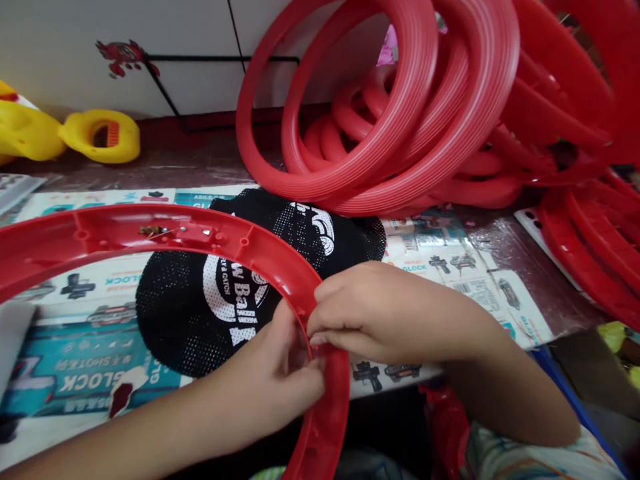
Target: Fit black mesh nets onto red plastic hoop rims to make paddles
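A large red plastic ring half, hollow side up, spans the left and lower middle of the head view. Inside its channel sit small metal parts and thin wires. My left hand grips the ring's inner edge, fingers wrapped round the rim. My right hand is pinched at the channel just beside it, its fingertips pressed together; whatever they hold is hidden. Under the ring lies a black mesh bag with white print.
Several ribbed red rings are piled at the back. More red ring shells lie at the right. Yellow plastic pieces stand at the back left, near a black wire frame. Printed cardboard covers the tabletop.
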The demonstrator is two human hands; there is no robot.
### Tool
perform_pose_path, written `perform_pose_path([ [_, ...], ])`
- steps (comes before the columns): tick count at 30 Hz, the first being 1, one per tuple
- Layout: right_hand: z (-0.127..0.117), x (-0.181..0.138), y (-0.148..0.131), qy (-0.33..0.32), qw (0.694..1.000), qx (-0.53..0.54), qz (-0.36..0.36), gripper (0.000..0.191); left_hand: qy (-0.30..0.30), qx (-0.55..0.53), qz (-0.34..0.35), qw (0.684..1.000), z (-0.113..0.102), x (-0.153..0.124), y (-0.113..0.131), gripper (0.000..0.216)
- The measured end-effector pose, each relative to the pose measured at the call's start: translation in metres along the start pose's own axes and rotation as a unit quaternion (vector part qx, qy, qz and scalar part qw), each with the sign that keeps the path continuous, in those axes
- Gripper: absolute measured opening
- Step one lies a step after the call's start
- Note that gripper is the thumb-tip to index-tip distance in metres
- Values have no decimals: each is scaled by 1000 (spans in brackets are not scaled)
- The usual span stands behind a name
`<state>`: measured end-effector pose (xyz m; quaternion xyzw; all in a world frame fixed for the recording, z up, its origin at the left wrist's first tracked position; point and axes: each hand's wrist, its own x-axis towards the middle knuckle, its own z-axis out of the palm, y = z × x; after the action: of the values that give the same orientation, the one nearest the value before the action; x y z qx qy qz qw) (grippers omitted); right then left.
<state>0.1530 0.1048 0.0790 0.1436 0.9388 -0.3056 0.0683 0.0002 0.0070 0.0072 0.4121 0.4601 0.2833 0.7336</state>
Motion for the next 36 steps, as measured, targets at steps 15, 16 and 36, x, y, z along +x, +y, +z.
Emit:
perform_pose_path([
  [15,8,-5,9,89,981,-131,-114,21,-21,-24,4,999,-3,-4,-13,28],
  [16,8,-5,9,90,982,-127,-105,22,-19,-27,3,999,-4,-4,-12,28],
  [36,2,-6,12,158,967,-180,-86,22,109,25,-14,994,6,3,3,31],
])
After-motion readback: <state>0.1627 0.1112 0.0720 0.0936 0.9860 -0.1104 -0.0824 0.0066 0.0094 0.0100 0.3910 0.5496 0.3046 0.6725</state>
